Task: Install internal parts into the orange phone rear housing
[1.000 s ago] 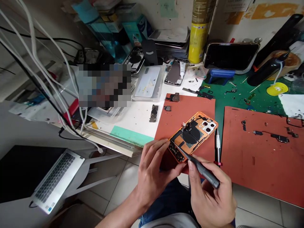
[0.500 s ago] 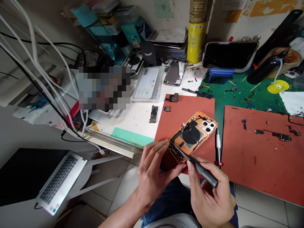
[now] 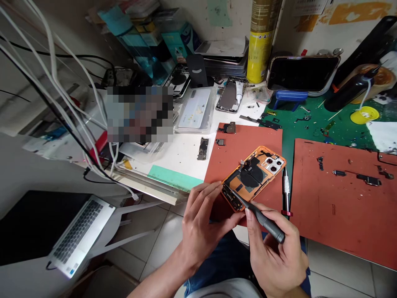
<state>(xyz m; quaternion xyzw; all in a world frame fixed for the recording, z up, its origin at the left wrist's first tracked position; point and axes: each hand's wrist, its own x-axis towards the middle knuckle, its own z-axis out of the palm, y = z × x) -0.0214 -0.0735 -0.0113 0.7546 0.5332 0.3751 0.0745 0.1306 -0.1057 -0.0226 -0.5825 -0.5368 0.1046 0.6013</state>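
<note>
An orange phone housing (image 3: 243, 189), opened with its inside facing up, lies at an angle on the front of a red-brown mat (image 3: 231, 155). Three camera openings show at its far right corner. My left hand (image 3: 203, 219) grips its near-left end, fingers along one edge and thumb at the bottom edge. Between the thumb and fingers of my right hand (image 3: 277, 252) is a black-handled screwdriver (image 3: 266, 223), slanting down to the left. Its thin tip reaches into the lower end of the housing; the exact contact point is too small to make out.
A silver screwdriver (image 3: 286, 188) lies right of the housing. Small parts sit on a second mat (image 3: 341, 219). A circuit board (image 3: 203, 149) lies left. Behind stand a yellow can (image 3: 258, 58) and a propped phone (image 3: 304, 73). White cables (image 3: 89, 87) hang at left above a laptop (image 3: 77, 236).
The whole view has shifted slightly, so things appear a little further right. The screwdriver's tip sits slightly differently inside the housing; both hands keep their grips.
</note>
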